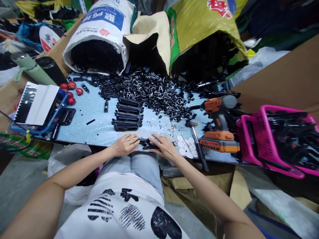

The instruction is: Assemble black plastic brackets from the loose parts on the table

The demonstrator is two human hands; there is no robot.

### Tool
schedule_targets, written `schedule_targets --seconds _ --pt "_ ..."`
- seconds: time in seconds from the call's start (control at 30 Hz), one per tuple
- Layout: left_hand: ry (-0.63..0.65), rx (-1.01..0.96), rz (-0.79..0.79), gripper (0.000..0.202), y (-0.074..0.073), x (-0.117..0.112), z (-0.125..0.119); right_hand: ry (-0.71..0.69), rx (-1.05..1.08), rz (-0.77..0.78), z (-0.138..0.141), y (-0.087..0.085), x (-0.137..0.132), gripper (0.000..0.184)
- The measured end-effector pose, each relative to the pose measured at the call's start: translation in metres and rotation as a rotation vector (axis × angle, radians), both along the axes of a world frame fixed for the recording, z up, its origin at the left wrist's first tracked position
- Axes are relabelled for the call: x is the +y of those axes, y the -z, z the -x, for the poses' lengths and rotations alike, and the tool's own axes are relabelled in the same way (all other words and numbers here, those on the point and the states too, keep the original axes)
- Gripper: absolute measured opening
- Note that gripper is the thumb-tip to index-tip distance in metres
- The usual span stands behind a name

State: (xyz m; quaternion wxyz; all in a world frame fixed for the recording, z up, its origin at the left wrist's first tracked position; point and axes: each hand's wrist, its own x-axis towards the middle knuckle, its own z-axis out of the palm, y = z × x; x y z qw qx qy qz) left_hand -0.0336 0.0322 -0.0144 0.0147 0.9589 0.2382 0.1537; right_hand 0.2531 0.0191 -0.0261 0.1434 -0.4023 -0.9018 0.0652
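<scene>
At the near edge of the bench, a long black plastic part lies across in front of me, with a shiny strip along its top. My left hand is closed on its left end, fingers together, a ring on one finger. My right hand grips the other end, thumb and fingers bent around it. The fingers hide both ends of the part. Just beyond my hands, several similar black assemblies are stacked in a row. A heap of small black pieces with metal pins spreads behind them.
Right of my hands lie white discs, a hammer, an orange cordless drill and a pink basket of black parts. Open sacks line the back. On the left are red fruits, a blue basket and a green flask.
</scene>
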Motion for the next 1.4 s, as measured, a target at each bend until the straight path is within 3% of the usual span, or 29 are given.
schedule_targets --seconds 0.13,0.33,0.5,0.63,0.7,0.87,0.93,1.0,1.1,1.2,1.3,1.4 --pt "0.120 0.043 -0.063 0.045 0.004 0.007 -0.001 0.057 -0.168 -0.078 -0.019 0.000 0.007 0.068" --pt "0.133 0.033 -0.107 0.042 0.003 0.007 0.005 -0.064 -0.189 -0.123 -0.017 -0.004 0.011 0.053" --pt "-0.091 0.059 0.010 0.047 -0.008 -0.002 -0.025 -0.113 -0.095 -0.073 -0.007 0.004 0.006 0.049" --pt "-0.278 0.113 0.206 0.066 -0.012 -0.004 -0.055 -0.007 0.025 -0.051 -0.001 0.016 -0.001 0.046" --pt "-0.308 0.124 0.266 0.063 -0.011 -0.003 -0.063 0.018 0.056 -0.067 -0.001 0.020 -0.002 0.045" --pt "-0.388 0.088 0.334 0.049 -0.010 -0.008 -0.068 -0.176 0.017 -0.106 -0.007 0.015 0.012 0.044" --pt "-0.431 0.095 0.321 0.052 -0.011 -0.014 -0.067 -0.223 -0.031 -0.145 -0.011 0.009 0.019 0.042" --pt "-0.411 0.132 0.264 0.055 -0.012 -0.019 -0.060 -0.178 -0.109 -0.204 -0.015 0.003 0.022 0.042" --pt "-0.243 0.205 0.175 0.056 -0.015 -0.019 -0.039 -0.067 -0.185 -0.275 -0.016 -0.006 0.022 0.051" --pt "-0.127 0.190 0.177 0.050 -0.019 -0.008 -0.017 -0.091 -0.183 -0.299 -0.010 -0.017 0.020 0.057" --pt "-0.191 0.090 0.223 0.044 -0.024 0.005 -0.007 -0.170 -0.160 -0.231 -0.001 -0.027 0.018 0.059" --pt "-0.258 0.021 0.295 0.051 -0.025 0.015 -0.006 -0.220 -0.109 -0.118 0.008 -0.032 0.016 0.063"
